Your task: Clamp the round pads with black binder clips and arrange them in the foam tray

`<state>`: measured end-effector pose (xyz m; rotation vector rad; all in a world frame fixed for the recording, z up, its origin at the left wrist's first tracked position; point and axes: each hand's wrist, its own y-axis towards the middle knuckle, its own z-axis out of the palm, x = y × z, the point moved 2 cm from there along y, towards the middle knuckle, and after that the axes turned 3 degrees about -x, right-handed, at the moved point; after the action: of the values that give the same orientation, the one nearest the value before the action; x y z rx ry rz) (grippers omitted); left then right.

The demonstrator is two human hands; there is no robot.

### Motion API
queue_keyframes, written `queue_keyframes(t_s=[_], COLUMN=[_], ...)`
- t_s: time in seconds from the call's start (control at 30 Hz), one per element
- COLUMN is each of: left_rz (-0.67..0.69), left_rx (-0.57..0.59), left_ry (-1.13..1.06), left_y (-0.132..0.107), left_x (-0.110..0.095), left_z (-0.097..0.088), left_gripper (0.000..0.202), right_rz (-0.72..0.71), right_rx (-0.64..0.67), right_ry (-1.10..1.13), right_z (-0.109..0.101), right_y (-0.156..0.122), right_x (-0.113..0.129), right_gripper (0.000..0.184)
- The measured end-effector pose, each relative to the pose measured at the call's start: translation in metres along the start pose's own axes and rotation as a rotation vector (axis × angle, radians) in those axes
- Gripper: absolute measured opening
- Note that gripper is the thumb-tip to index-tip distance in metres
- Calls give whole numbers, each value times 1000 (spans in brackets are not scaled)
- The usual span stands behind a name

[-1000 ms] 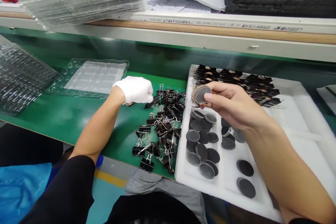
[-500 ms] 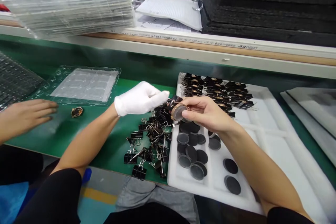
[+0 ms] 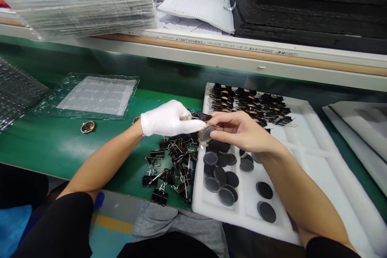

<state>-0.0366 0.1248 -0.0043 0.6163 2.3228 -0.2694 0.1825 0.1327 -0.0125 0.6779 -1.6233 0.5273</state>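
Observation:
My left hand (image 3: 169, 119), in a white glove, is closed around the wire handles of a black binder clip (image 3: 204, 117). Its thumb reaches to the rim of a round watch case (image 3: 208, 133) with a dark grey disc face. Bare fingers of my right hand (image 3: 238, 131) pinch that watch case from the right. The clip sits at the case's upper edge; whether its jaws are around the rim I cannot tell. Below my hands lie a heap of loose binder clips (image 3: 178, 161) and several dark round discs (image 3: 220, 175) on a white foam tray (image 3: 286, 149).
Rows of clipped round pieces (image 3: 248, 102) fill the tray's far left part. A single gold-rimmed watch case (image 3: 88, 127) lies on the green table, near a clear plastic tray (image 3: 98, 94). Stacked plastic trays (image 3: 87, 8) and black foam sheets (image 3: 311, 8) stand on the shelf beyond.
My gloved hand has moved right and slightly down, bringing the binder clip to the watch case. Another person's hand at the left has gone out of view. A gold-rimmed piece now shows behind my left wrist.

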Motion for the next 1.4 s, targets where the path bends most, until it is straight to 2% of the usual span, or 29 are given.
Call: queue_keyframes(t_s=[0.1, 0.2, 0.33, 0.53, 0.73, 0.9, 0.97, 1.03, 1.1, 1.2, 1.3, 1.4], left_rz=[75, 96, 119, 196, 174, 66, -9, -110, -240, -421, -496, -525], left_rx=[-88, -171, -183, -177, -184, -123, -169, -213, -170, -46, 54, 154], left_ry=[30, -21, -78, 0, 22, -64, -52, 119, 400, 667, 695, 683], left_y=[0, -2, -6, -7, -5, -8, -8, -6, 0, 12, 25, 28], left_x=[2, 1, -5, -9, -7, -7, 0, 13, 28, 47, 56, 59], left_z=[-2, -8, -10, -1, 2, -9, -20, -30, -34, -25, -7, 2], left_gripper=[54, 54, 52, 51, 52, 59, 69, 72, 71, 77, 81, 64], right_rz=[-24, -55, -1, 39, 53, 25, 17, 38, 75, 132, 150, 150], right_rx=[-5, -118, -232, -185, -179, -245, -300, -345, -361, -338, -306, -279], right_ry=[-36, -87, -73, -53, -31, -58, 7, 159, 336, 500, 567, 565], right_z=[-6, -20, -34, -27, -23, -26, -28, -29, -29, -27, -23, -20], right_y=[-2, -5, -5, -3, -4, -2, 0, 4, 8, 13, 15, 16], right_x=[5, 9, 11, 12, 13, 12, 8, 2, -4, -12, -16, -19], right_gripper=[19, 23, 29, 33, 32, 32, 32, 33, 35, 37, 41, 37])
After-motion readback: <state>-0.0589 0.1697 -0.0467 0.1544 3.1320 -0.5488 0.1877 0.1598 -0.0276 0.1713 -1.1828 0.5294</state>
